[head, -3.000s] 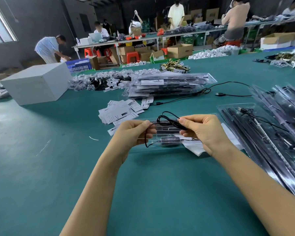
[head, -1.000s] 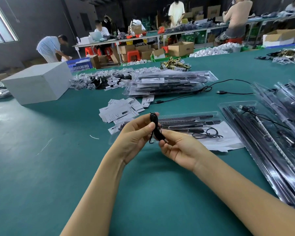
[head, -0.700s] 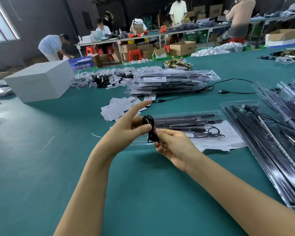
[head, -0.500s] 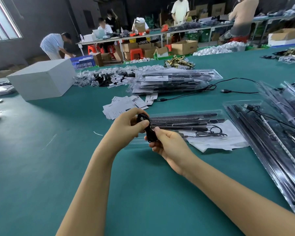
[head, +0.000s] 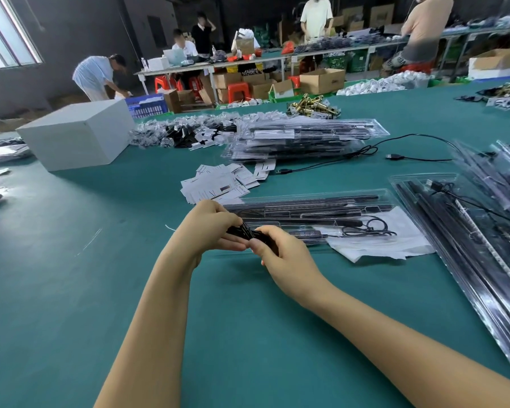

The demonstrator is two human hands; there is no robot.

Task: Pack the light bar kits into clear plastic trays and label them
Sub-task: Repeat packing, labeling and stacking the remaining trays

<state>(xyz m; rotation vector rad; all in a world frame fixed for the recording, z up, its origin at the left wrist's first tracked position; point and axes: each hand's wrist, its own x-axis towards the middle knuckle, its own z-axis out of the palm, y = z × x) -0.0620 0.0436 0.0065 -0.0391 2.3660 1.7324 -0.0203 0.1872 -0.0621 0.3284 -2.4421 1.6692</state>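
Both hands meet just above the surface, near its middle, and share a small bundled black cable (head: 246, 231). The left hand (head: 211, 223) has its fingers curled round the bundle's left end; the right hand (head: 280, 254) pinches the right end between thumb and fingers. The open clear tray (head: 321, 197) lies just behind the hands, its long axis running left to right, with light bars (head: 312, 201) and a second coiled cable (head: 368, 228) already in it, on white paper (head: 395, 245). The tray stretches mostly to the right of the hands, so the right hand looks nearer its free pocket; the cable probably goes forward and rightward next. Labels (head: 218, 184) lie beyond the tray, toward the far edge.
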